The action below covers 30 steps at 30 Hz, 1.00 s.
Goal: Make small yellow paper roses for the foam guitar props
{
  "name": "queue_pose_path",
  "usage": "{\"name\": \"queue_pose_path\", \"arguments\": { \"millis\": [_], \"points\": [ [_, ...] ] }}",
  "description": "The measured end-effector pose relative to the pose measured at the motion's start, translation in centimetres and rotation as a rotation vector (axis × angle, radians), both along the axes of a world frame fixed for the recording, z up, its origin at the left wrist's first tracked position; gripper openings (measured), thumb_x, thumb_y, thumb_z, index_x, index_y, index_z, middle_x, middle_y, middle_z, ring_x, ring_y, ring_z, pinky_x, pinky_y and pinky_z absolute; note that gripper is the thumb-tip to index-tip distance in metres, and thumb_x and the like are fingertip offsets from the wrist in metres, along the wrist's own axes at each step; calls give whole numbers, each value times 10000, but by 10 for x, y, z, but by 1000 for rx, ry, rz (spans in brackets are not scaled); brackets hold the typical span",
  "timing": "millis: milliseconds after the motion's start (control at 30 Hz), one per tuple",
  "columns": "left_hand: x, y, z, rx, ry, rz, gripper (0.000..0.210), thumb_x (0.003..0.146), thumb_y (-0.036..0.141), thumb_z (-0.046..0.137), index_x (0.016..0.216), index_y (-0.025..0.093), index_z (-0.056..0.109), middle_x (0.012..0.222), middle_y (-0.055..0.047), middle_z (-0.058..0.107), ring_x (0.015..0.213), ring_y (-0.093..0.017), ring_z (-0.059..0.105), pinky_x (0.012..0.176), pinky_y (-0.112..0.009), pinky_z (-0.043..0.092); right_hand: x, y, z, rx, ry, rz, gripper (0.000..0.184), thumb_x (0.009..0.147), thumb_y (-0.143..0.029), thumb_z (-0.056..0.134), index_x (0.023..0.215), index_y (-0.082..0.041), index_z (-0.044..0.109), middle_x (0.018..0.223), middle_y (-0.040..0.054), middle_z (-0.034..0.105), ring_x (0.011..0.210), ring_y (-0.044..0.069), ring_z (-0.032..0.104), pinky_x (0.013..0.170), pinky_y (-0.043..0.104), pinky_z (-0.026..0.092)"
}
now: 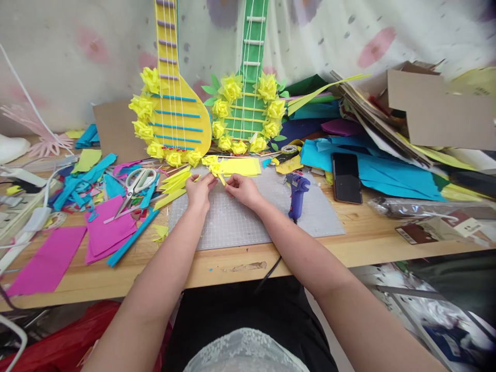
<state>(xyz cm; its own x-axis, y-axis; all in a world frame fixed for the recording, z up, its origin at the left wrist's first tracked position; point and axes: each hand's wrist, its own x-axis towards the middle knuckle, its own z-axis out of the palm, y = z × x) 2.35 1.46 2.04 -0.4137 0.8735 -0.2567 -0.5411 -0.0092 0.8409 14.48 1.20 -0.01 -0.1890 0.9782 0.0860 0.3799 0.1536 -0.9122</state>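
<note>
Both my hands are over the grey cutting mat (236, 222). My left hand (199, 192) pinches a piece of yellow paper (217, 175). My right hand (243, 190) has its thumb and fingertips closed together beside that paper; whether they grip its end I cannot make out. Just behind lies a yellow paper flower (211, 160) near a stack of yellow paper sheets (242, 166). Cut yellow strips (173, 183) lie left of my left hand. A purple glue gun (296, 194) rests on the mat to the right.
A yellow paper guitar (182, 111) and a green one (248, 103), trimmed with yellow flowers, lean at the back. Scissors (135, 187), pink paper (110, 227) and blue scraps lie left. A phone (346, 177), blue paper (395, 175) and piled cardboard (426, 113) fill the right.
</note>
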Motion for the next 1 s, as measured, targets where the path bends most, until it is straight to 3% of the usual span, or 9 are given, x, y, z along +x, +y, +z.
{"name": "queue_pose_path", "arguments": {
  "millis": [267, 733, 1000],
  "points": [
    [3, -2, 2, 5, -1, -7, 497, 579, -1, 648, 858, 205, 292, 710, 9, 605, 605, -117, 628, 716, -322, 522, -1, -5, 10, 79, -211, -68, 42, 695, -199, 527, 702, -191, 486, 663, -19, 572, 589, 101, 487, 578, 234, 357],
    [-1, 0, 2, 18, -3, 17, 443, 628, -15, 600, 855, 198, 285, 676, 11, 609, 597, -123, 637, 712, -317, 525, 0, -6, 12, 117, -238, -57, 42, 732, -222, 529, 711, -187, 523, 685, -13, 614, 621, 118, 522, 606, 244, 376],
    [-2, -3, 7, -38, -2, -71, 412, 650, 0, 596, 854, 195, 297, 666, 0, 620, 620, -134, 644, 680, -296, 528, 0, -7, 11, 115, -253, -89, 41, 697, -205, 548, 692, -180, 515, 697, -13, 614, 614, 110, 525, 586, 235, 366]
  ]
}}
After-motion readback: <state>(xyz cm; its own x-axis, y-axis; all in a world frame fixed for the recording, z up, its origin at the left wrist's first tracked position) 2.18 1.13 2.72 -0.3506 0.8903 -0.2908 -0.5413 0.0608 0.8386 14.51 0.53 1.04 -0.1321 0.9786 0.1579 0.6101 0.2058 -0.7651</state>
